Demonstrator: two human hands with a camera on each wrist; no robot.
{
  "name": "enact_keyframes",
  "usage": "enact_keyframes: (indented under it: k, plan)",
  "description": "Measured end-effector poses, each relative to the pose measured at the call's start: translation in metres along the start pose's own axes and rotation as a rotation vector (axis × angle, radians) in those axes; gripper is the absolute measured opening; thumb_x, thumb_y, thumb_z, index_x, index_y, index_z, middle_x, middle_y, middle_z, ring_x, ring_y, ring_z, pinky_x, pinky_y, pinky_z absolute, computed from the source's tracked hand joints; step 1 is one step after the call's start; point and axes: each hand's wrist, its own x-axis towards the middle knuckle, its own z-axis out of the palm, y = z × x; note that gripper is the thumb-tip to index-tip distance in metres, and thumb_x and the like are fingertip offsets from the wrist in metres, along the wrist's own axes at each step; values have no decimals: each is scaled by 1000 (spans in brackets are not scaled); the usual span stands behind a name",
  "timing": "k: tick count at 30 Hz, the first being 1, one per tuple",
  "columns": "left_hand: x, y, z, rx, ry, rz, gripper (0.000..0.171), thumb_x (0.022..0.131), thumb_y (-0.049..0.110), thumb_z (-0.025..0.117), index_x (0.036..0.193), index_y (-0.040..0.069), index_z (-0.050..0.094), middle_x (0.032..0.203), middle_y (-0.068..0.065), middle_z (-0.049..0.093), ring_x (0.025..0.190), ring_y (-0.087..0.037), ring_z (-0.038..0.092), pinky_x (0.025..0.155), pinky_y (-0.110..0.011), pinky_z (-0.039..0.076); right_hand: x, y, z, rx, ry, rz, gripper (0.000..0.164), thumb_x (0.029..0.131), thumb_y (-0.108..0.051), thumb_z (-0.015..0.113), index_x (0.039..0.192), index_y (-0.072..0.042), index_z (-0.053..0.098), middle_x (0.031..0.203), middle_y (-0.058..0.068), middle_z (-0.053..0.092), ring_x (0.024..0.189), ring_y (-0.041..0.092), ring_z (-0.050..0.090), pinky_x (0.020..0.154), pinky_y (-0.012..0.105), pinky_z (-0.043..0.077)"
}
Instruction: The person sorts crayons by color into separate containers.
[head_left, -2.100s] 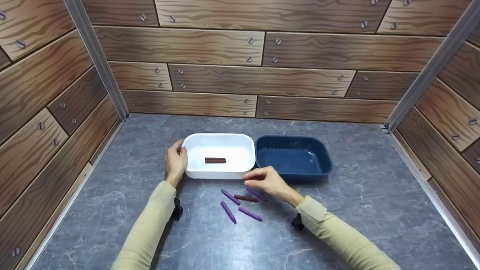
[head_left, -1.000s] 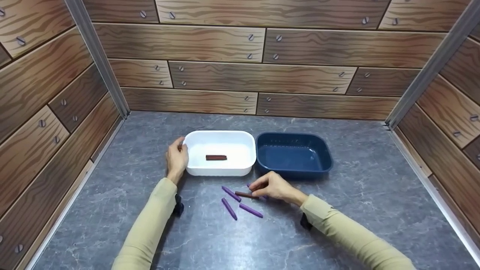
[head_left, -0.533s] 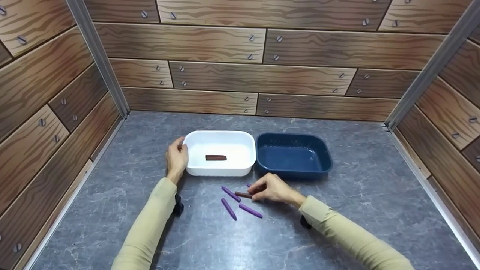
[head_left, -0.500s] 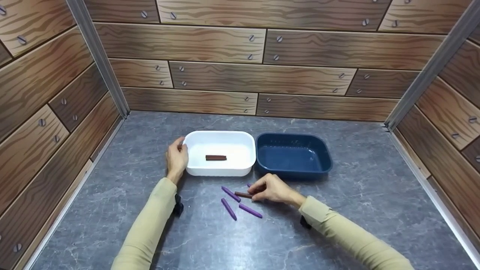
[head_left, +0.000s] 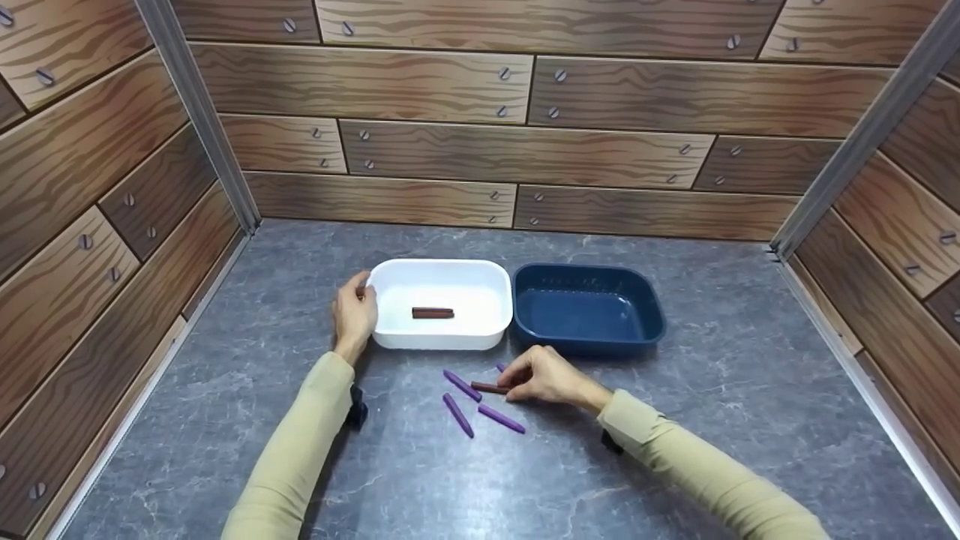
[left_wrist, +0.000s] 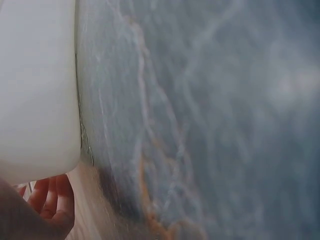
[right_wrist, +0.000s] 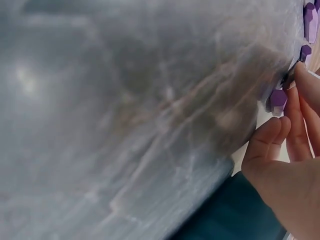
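In the head view, my left hand holds the left end of a white tub; the left wrist view shows its fingers bent against the tub's end. Brown crayons lie side by side in the tub. In front of the tubs, my right hand pinches one end of another brown crayon, low over the table. Purple crayons lie around it: one on the left, one nearer the front, one at lower right. Another purple crayon is mostly hidden behind my right fingers.
A dark blue tub stands right beside the white one, with no crayons seen inside. Grey marbled tabletop lies under everything. Wood-patterned walls close off the back and both sides.
My right hand has come down from the white tub's front right corner to the brown crayon on the table and now pinches it. My left hand has stayed on the white tub.
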Motion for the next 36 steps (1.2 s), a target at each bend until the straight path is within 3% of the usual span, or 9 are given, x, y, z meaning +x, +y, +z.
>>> enact_keyframes:
  k: [10,21,36]
  plan:
    - [2,1,-1,-3,-9,-9,38,102,17,47,139,12,55,116,-14,64,104,-27,60,91,-43,46,2,0,1,76,31,40,13,79,-11,79,92,-14,80,80,-3,75,63,1,60,56,17,48]
    - [3,1,-2,-12,2,13,38,101,16,47,137,9,56,112,-16,65,99,-28,60,87,-42,47,2,0,0,145,76,52,14,81,-11,79,95,-10,80,88,3,76,71,5,63,64,18,50]
    - [2,0,1,16,-1,7,38,101,18,48,138,12,57,113,-14,65,100,-27,61,89,-42,47,7,-6,-3,229,133,59,12,82,-15,78,94,-14,80,87,1,76,74,7,63,68,20,50]
